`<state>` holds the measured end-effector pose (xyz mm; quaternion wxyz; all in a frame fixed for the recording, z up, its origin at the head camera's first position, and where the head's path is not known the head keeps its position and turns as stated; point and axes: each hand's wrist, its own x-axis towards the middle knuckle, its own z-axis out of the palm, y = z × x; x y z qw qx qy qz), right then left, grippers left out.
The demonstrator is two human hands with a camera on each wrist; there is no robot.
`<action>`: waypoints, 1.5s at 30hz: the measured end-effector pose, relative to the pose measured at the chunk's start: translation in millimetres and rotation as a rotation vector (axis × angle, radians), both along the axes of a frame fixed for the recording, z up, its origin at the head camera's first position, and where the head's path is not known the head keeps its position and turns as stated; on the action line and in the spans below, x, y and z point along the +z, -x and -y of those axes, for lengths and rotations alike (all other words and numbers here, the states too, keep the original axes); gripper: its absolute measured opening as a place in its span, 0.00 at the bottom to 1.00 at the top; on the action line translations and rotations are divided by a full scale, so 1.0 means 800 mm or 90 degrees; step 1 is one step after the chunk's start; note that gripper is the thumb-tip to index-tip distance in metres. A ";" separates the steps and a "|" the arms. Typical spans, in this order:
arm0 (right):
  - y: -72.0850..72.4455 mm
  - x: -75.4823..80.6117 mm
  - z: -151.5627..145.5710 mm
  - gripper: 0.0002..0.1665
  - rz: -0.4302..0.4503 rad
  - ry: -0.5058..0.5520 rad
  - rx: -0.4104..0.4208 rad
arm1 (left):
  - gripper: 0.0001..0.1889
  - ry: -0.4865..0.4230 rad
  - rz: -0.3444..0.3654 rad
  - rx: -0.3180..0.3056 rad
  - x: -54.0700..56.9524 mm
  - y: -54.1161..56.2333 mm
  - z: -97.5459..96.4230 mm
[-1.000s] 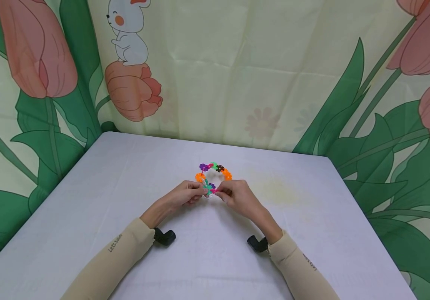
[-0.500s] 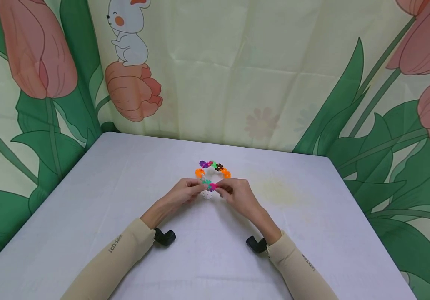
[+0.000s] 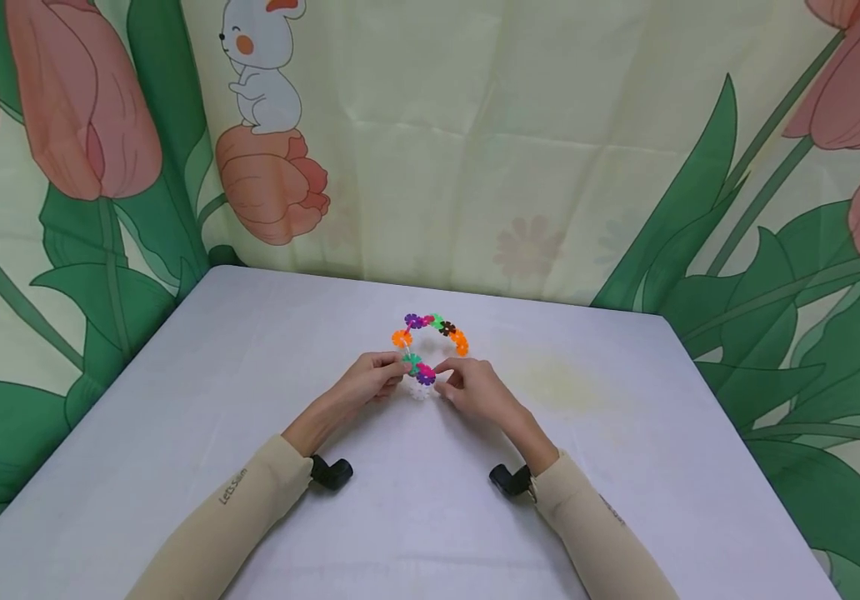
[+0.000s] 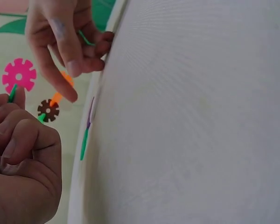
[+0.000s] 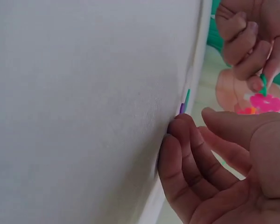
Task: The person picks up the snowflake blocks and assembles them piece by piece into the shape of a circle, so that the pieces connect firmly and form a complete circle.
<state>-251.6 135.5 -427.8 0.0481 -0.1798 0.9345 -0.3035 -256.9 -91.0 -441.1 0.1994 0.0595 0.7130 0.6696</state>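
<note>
My left hand (image 3: pixel 370 379) pinches a teal notched snowflake disc (image 3: pixel 412 362) between thumb and forefinger. A pink disc (image 4: pixel 18 74) is slotted edge-on into the teal one and stands out beyond the fingertips. From the held end, a curved chain of linked discs runs round the far side, with an orange disc (image 3: pixel 402 338), a purple disc (image 3: pixel 414 320) and a brown disc (image 3: pixel 447 328). Its right end is an orange disc (image 3: pixel 461 342). My right hand (image 3: pixel 478 390) hovers beside the pink disc, thumb and fingers apart with nothing between them.
A white or clear disc (image 3: pixel 420 391) lies below the hands on the white-covered table (image 3: pixel 287 317). Both wrist views show a thin green piece (image 4: pixel 84 144) low at the table surface. A printed tulip curtain (image 3: pixel 430 167) hangs behind the table.
My right hand has let go of the pink disc and its fingers have parted. The chain has shifted slightly away from me. My left hand keeps its pinch on the teal disc.
</note>
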 end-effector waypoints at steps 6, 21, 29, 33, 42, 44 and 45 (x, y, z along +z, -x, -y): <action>0.020 -0.006 0.006 0.16 0.004 -0.027 0.004 | 0.16 -0.007 0.002 -0.003 0.001 0.000 0.002; 0.030 -0.009 0.016 0.21 0.004 -0.071 0.012 | 0.15 -0.014 -0.018 -0.019 -0.003 0.004 0.004; 0.025 -0.006 0.017 0.16 0.000 -0.049 -0.010 | 0.14 -0.018 -0.001 -0.013 -0.001 0.003 0.004; 0.019 -0.001 0.015 0.11 0.001 -0.043 -0.035 | 0.15 -0.018 0.000 -0.013 -0.001 0.002 0.003; 0.007 0.007 -0.002 0.06 0.080 -0.018 -0.029 | 0.14 -0.012 -0.006 -0.020 -0.003 0.001 0.004; 0.005 0.006 -0.007 0.06 0.097 -0.001 -0.030 | 0.15 -0.014 -0.007 -0.024 -0.002 0.001 0.005; 0.004 0.006 -0.008 0.06 0.102 0.008 -0.031 | 0.16 -0.014 -0.008 -0.026 -0.002 0.001 0.005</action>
